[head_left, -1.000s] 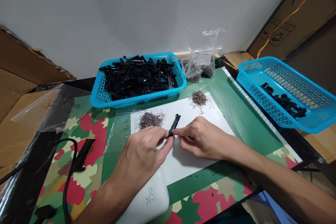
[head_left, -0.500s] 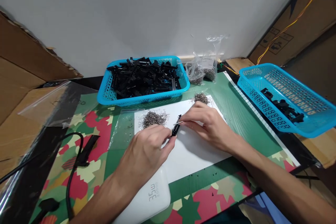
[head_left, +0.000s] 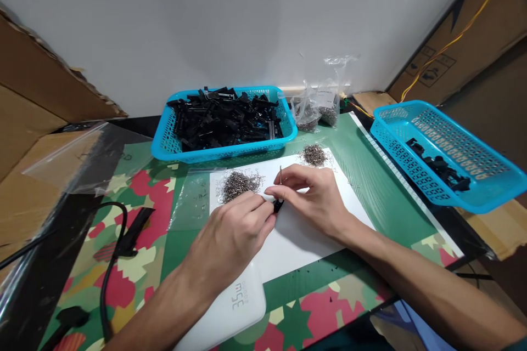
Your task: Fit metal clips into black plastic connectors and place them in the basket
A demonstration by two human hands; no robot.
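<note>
We read "35W" on a white plastic slab (head_left: pixel 242 307) by the table's (head_left: pixel 362 137) near edge, left hand (head_left: pixel 236 225) pinching a half-hidden black part (head_left: pixel 278 205), right hand (head_left: pixel 310 192) a slim metal pin (head_left: pixel 280 174).

- Small black part (head_left: pixel 278 205): pinched in the left fingers (head_left: pixel 262 213), mostly hidden behind them; from here I see just a dark stub with glossy highlights. It's held over the bench (head_left: pixel 349 145), about midway between the far and near edges.
- Thin metal rod (head_left: pixel 280 173): gripped by the right fingers (head_left: pixel 284 193), standing nearly upright, top poking above them. Whether its lower end touches the part, I can't tell.
</note>
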